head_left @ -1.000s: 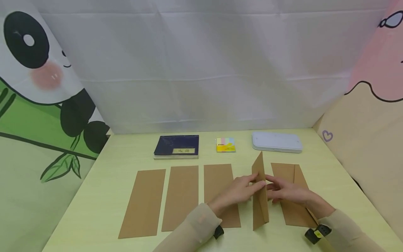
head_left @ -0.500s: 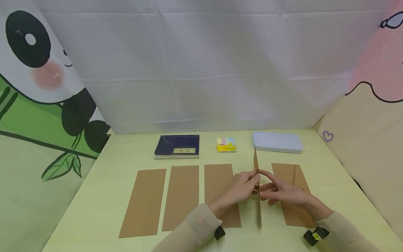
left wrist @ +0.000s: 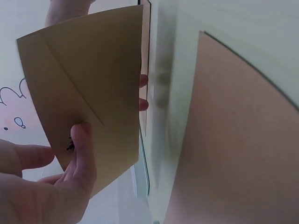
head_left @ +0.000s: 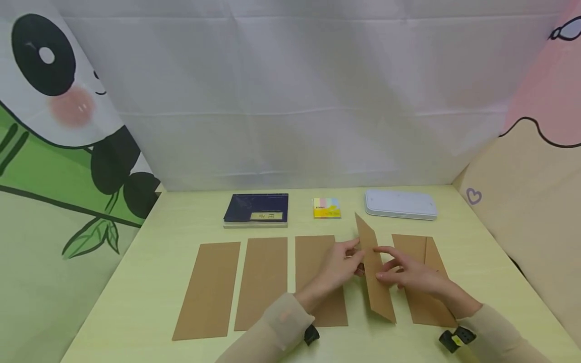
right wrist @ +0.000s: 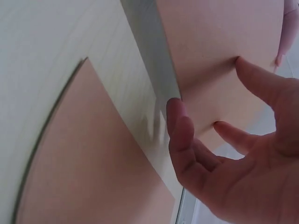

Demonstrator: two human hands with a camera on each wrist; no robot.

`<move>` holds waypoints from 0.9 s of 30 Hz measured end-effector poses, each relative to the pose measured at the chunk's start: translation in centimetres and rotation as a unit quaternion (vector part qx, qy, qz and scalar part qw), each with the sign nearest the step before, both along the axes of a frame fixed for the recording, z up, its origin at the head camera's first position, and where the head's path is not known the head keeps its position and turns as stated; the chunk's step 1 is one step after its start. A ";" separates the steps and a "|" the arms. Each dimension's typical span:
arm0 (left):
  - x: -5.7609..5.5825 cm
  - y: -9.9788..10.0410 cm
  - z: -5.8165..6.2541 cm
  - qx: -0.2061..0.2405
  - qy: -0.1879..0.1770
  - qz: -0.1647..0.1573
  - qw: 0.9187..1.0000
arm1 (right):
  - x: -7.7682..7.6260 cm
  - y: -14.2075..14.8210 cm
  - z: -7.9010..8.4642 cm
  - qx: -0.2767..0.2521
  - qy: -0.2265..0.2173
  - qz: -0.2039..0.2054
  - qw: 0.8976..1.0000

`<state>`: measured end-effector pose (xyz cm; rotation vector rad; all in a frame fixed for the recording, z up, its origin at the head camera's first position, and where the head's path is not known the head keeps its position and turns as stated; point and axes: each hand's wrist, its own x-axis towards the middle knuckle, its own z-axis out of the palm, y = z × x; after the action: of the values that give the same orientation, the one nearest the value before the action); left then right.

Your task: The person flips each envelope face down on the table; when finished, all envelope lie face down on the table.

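Observation:
A brown kraft-paper envelope (head_left: pixel 374 277) stands tilted on its long edge between my two hands. My left hand (head_left: pixel 338 267) grips it by the upper edge. In the left wrist view, one curled finger (left wrist: pixel 81 140) presses the seamed face of the envelope (left wrist: pixel 98 84) beside a small black mark. My right hand (head_left: pixel 415 275) touches the plain face with two fingertips. The right wrist view has those fingertips on the envelope (right wrist: pixel 210 42), the other fingers loosely bent near its lower edge.
Several flat brown envelopes lie in a row: a left one (head_left: pixel 209 292), a second (head_left: pixel 263 282), a third (head_left: pixel 313 247) under my left arm, and a seamed one (head_left: pixel 410 247) by my right hand. Behind are a dark blue notebook (head_left: pixel 256 207), sticky notes (head_left: pixel 327 207) and a pale case (head_left: pixel 400 203).
The envelope has turned from showing its seamed face, through edge-on, to showing its plain face, its top now leaning left. The hands have moved only slightly; the flat envelopes stay put.

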<state>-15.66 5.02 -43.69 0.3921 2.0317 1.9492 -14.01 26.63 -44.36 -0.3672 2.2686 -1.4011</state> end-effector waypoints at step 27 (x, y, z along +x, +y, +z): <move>-0.3 -0.7 -1.3 -0.327 0.072 -0.050 0.941 | 0.4 -0.7 -0.3 0.234 0.139 -0.007 0.962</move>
<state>-16.01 4.29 -45.03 0.4670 2.5341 1.1096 -13.62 25.89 -44.70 -0.4091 2.7379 -0.8107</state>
